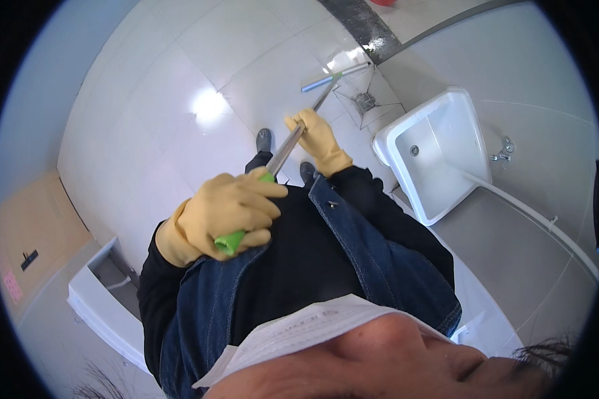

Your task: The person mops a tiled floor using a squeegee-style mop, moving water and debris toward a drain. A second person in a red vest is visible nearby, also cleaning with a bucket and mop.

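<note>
A floor squeegee with a metal pole (285,148) slants away from my body. My left hand (232,214), in a tan rubber glove, grips the green plastic handle end (229,242) close to my chest. Farther along, my right hand (319,142), gloved alike, is closed around the pole. The squeegee's long blade head (321,83) lies on the pale tiled floor (179,124), just beside a square metal floor drain (365,101). Wet, shiny patches show by the blade's far side.
To the right, a white ceramic sink (434,159) stands below a wall tap (503,150), with a white hose (529,207) running into it. A dark threshold strip (364,30) crosses the floor ahead. Another white basin (105,304) is at lower left, near a wooden door (40,224).
</note>
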The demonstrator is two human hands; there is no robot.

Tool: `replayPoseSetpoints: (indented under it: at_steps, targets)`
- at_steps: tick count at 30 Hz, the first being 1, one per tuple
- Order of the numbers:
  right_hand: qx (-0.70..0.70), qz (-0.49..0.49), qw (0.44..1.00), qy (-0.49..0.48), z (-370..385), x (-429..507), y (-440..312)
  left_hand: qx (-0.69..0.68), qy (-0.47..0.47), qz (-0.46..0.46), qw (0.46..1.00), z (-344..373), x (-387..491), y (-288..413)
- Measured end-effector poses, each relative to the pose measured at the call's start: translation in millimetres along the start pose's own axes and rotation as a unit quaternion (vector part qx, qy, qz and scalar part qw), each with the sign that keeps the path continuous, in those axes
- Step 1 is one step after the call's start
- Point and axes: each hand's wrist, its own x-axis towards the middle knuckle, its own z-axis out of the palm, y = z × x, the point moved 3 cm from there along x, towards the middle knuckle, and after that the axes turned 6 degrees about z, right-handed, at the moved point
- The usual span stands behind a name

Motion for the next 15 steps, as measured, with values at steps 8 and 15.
replayPoseSetpoints:
  at_steps: [8, 15]
  targets:
    - [-0.052, 0.085, 0.995, 0.019, 30, 17, -58, -0.106, -0.032, 0.104, 0.988, -96, -15, -26]
    - [-0.068, 0.15, 0.984, 0.064, 55, 34, -113, -0.241, -0.142, 0.167, 0.945, -196, -7, -51]
